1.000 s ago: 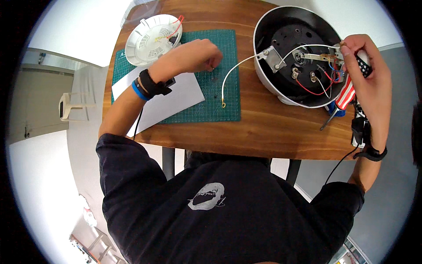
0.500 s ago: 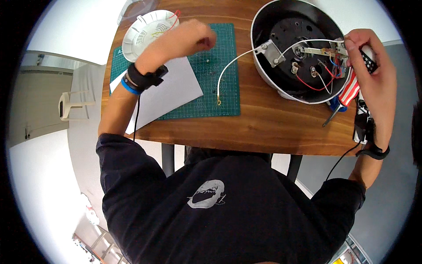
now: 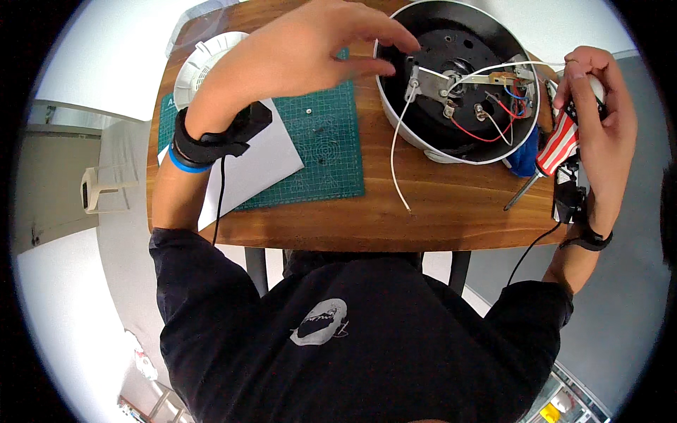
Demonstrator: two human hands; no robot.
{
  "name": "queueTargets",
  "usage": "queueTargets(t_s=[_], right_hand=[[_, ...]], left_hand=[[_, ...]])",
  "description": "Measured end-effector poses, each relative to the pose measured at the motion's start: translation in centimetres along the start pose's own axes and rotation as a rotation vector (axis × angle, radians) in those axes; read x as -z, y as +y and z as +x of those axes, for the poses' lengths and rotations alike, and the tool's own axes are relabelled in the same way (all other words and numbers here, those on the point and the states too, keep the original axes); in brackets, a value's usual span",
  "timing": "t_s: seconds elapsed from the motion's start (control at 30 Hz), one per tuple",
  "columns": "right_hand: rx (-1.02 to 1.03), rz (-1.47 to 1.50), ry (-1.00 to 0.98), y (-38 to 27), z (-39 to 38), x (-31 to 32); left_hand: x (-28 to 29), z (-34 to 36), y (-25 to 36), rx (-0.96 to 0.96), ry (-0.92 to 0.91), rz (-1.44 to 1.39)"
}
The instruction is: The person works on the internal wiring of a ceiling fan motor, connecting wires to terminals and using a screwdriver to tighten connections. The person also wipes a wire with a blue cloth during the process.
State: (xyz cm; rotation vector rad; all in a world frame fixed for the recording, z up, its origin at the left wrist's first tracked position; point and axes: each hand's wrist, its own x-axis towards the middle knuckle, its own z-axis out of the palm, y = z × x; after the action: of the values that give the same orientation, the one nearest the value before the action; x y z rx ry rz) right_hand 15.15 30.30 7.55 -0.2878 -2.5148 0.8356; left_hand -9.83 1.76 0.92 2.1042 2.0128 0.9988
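Observation:
A round appliance base [image 3: 431, 154] with a white rim and black inside sits upturned at the far right of the table. Inside it are a metal bracket [image 3: 430, 86], red and blue wires and a lever strip. From the bracket a white wire [image 3: 396, 151] runs over the near rim onto the wood. My left hand [image 3: 345, 46] reaches to the base's left rim, thumb and fingers apart, holding nothing. To the right of the base, my right hand [image 3: 599, 116] is closed round a screwdriver [image 3: 559, 146] with a striped handle, its tip pointing down-left. Another white wire [image 3: 539, 63] reaches the right fingertips.
A green cutting mat [image 3: 324, 151] lies left of the base with white paper [image 3: 257, 166] and small bits on it. Behind my left forearm is a white vented round cover [image 3: 194, 70]. Something blue [image 3: 523, 156] and a power strip [image 3: 568, 189] lie right of the base.
My left hand has moved right and opened from a curled shape, reaching the base's rim. The loose white wire has swung from the mat to hang nearer the base. The right hand keeps the screwdriver.

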Motion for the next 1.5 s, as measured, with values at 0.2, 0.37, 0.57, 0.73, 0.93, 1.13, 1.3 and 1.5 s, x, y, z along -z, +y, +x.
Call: queueTargets(t_s=[0.2, 0.37, 0.57, 0.73, 0.93, 1.13, 1.3, 1.5], right_hand=[[0.162, 0.058, 0.078, -0.4, -0.5, -0.2], [0.148, 0.06, 0.102, 0.0, 0.1, -0.2], [0.138, 0.037, 0.091, 0.7, 0.0, 0.3], [0.145, 0.024, 0.099, 0.8, 0.2, 0.4], [0.097, 0.044, 0.089, 0.4, 0.0, 0.3], [0.092, 0.028, 0.116, -0.4, -0.5, 0.6], [0.108, 0.004, 0.049, -0.9, -0.7, -0.3], [0.048, 0.003, 0.071, 0.0, -1.2, -1.1]], left_hand=[[-3.0, 0.9, -1.2, -0.154, 0.043, 0.091], [-5.4, 1.9, -2.1, -0.106, 0.041, 0.115], [-6.2, 3.4, -1.7, -0.199, 0.066, 0.208], [-5.6, 3.9, -1.5, -0.176, 0.052, 0.171], [-4.6, 3.6, -0.2, -0.009, -0.011, -0.146], [-0.7, 2.3, 2.3, 0.179, 0.049, -0.418], [1.0, -0.7, 0.8, 0.259, 0.208, -0.492], [3.1, -6.7, -4.3, 0.419, 0.345, -0.112]])
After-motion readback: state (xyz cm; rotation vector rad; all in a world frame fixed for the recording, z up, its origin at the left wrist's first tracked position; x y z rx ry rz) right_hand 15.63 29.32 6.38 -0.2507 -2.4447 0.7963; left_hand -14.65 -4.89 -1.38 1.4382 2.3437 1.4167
